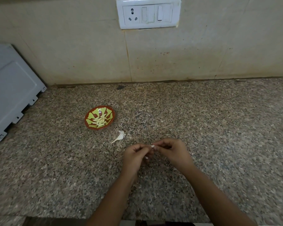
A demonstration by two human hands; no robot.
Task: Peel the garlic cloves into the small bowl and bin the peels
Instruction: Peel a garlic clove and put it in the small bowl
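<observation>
Garlic clove (153,146), small and whitish, sits between the two hands just above the table (219,128), near its front edge. The left hand (135,156) has its fingers curled inward and pinches the clove's left end at the fingertips. The right hand (171,154), also curled, pinches the other end, so the two sets of fingertips meet at the clove. Whether any skin is already off cannot be told at this size.

Just beyond the hands, a little to the left, a white papery garlic stalk (120,137) with loose peel lies on the table. Farther left stands the small bowl (85,119), red-rimmed with a green and yellow pattern, holding a heap of peeled cloves (100,121).

A grey appliance (11,88) stands at the table's far left. On the tiled wall (88,54) behind is a white switchboard (148,13) with a socket.
</observation>
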